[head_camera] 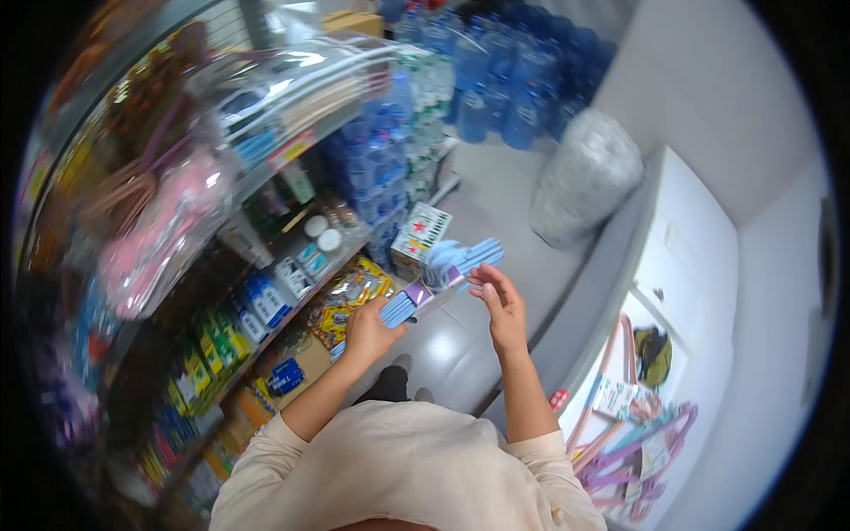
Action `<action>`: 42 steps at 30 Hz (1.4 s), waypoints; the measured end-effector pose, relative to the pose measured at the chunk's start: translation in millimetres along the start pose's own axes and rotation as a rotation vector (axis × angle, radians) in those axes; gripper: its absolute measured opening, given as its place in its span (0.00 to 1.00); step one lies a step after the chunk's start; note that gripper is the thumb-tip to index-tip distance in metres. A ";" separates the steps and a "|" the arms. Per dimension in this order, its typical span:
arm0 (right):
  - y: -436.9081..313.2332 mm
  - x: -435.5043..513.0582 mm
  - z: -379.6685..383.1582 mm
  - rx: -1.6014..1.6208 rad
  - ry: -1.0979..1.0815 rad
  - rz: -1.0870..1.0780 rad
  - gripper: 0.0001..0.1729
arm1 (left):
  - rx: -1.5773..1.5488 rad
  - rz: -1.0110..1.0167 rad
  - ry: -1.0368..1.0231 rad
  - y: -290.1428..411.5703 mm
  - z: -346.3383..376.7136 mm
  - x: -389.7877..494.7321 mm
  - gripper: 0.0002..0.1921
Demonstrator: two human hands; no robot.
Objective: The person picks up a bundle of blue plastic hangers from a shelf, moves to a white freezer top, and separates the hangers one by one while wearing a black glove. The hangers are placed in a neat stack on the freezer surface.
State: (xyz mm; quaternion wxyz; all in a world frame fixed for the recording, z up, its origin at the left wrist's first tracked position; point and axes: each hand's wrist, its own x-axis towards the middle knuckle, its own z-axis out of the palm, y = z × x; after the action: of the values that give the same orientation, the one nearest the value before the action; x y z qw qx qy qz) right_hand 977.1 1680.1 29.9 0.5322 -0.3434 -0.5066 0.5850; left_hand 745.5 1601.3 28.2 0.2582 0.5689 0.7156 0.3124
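My left hand (368, 335) grips one end of a bundle of light-blue clothes hangers (398, 309). A purple and white label band wraps the bundle, and its far end, with the hooks, is blurred. To the right of that far end, my right hand (503, 306) is raised with its fingers apart and holds nothing. Its fingertips are close to the bundle; whether they touch it I cannot tell. Just beyond the bundle, a Heineken carton (421, 232) sits on the tiled floor.
At left, a shelf unit (272, 176) carries packaged hangers (319, 106), a pink item in plastic (159, 245) and boxed goods. Water bottles (505, 86) and a wrapped roll (588, 176) stand ahead. At right, a white counter (684, 219) bears purple hangers (614, 464).
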 end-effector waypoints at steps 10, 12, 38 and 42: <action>-2.5 -65.8 -79.3 0.148 0.802 0.166 0.24 | -0.731 -0.224 -0.935 23.5 89.0 110.8 0.17; 0.0 -92.3 -79.2 0.104 0.936 0.176 0.22 | -0.622 -0.332 -1.048 33.1 103.4 131.1 0.16; -37.1 -106.4 -428.0 -1.516 1.153 0.621 0.18 | -0.679 0.158 -1.222 294.3 248.2 191.4 0.12; -49.7 -125.6 -487.7 -1.119 1.463 0.337 0.14 | -0.707 0.195 -1.351 341.3 279.9 222.0 0.12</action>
State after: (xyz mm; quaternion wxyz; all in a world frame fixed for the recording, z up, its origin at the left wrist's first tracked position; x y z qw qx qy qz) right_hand 1474.5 1665.0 -62.1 0.3840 -0.9013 -0.1973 -0.0361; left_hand 1122.6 1914.5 90.0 0.7771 0.5804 0.2065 0.1286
